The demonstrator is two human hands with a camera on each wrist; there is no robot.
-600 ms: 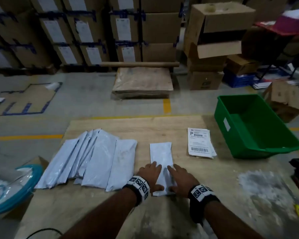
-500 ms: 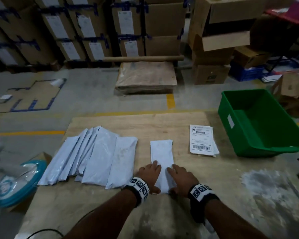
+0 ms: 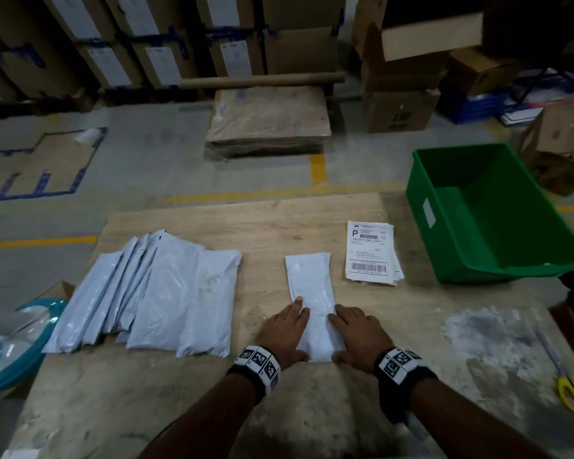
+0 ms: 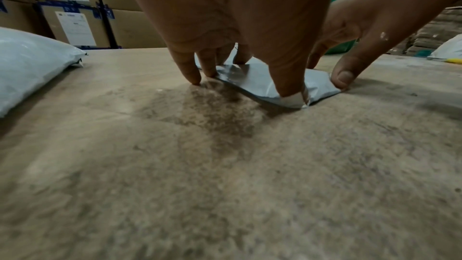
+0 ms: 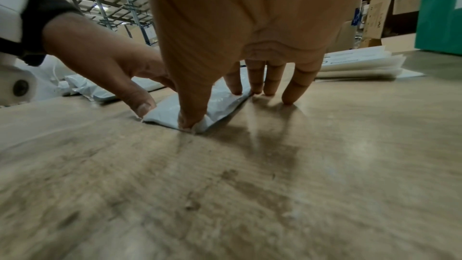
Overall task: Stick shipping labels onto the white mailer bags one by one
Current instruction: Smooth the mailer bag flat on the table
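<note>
I had both hands flat on the near end of one white mailer bag (image 3: 312,293) at the table's (image 3: 212,409) middle: left hand (image 3: 287,331) on its 9 o'clock edge, right hand (image 3: 358,337) on its 3 o'clock edge, fingers straight, gripping nothing. To do this well, I judged I should smooth the slick, crinkly plastic outward until flat before reaching for a label. The paper label stack (image 3: 371,251) lay at 2 o'clock; the soft, puffy unlabelled bags (image 3: 153,293) fanned at 9 o'clock.

The top shipping label (image 3: 369,250) shows a large "P", a barcode, and blurred "PRIORITY MAIL 2-DAY".
</note>
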